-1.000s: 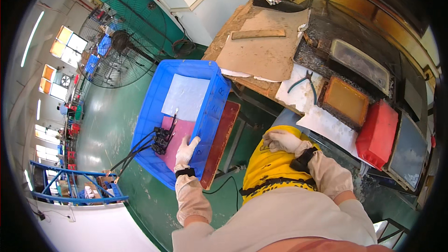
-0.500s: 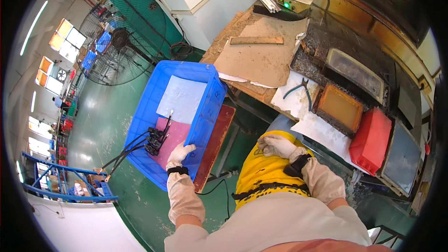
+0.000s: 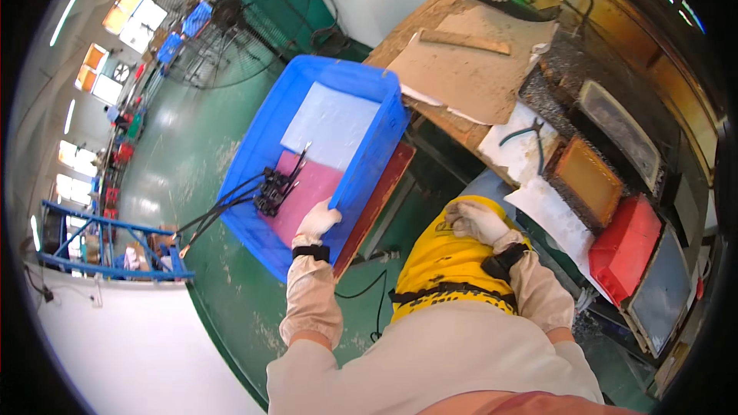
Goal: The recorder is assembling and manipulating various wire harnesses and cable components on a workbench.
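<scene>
My left hand [image 3: 317,223], in a white glove, is closed on the near rim of a large blue plastic bin [image 3: 388,127]. Inside the bin are a white sheet [image 3: 330,127] and a pink sheet [image 3: 314,184]. A bundle of black cables with black fittings [image 3: 270,192] lies over the pink sheet, and its long ends hang out past the bin's left wall. In front of my yellow apron [image 3: 442,250] is my gloved right hand [image 3: 480,223]. Its fingers are loosely bent, with nothing visible in them.
The bin stands on a reddish-brown board [image 3: 377,204]. On the workbench to the right are green-handled pliers [image 3: 530,138], a wooden strip [image 3: 465,41], an amber framed block [image 3: 588,180] and a red plastic bin [image 3: 626,242]. A large fan [image 3: 223,23] stands at the far left.
The whole view has shifted, so the bin and bench appear farther right. My left hand stays on the bin's rim, and my right hand stays in front of the apron.
</scene>
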Demonstrator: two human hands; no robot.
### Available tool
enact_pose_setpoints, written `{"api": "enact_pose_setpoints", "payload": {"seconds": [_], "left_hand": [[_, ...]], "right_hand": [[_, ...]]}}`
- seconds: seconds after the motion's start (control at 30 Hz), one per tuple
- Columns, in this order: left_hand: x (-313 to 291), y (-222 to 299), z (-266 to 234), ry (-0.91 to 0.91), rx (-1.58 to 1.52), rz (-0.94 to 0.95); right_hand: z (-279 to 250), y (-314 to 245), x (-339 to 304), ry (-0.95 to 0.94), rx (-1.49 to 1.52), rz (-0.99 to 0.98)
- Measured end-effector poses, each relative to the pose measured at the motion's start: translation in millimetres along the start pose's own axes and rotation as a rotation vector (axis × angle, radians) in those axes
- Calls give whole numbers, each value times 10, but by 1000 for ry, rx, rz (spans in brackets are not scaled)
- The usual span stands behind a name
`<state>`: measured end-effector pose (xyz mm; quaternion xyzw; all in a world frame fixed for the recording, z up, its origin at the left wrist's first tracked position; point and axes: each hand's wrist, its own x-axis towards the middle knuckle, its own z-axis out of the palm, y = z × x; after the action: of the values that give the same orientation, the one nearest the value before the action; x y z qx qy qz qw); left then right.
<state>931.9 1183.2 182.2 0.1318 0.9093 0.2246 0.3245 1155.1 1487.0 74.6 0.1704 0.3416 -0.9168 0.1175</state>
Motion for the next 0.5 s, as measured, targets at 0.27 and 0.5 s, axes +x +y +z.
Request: {"api": "enact_pose_setpoints", "payload": {"seconds": [0.27, 0.5], "left_hand": [[-86, -93, 219, 32, -39, -7], [-150, 45, 186, 236, 218, 7]], "right_hand": [[65, -40, -48, 23, 34, 20], [82, -67, -87, 64, 15, 30]]}}
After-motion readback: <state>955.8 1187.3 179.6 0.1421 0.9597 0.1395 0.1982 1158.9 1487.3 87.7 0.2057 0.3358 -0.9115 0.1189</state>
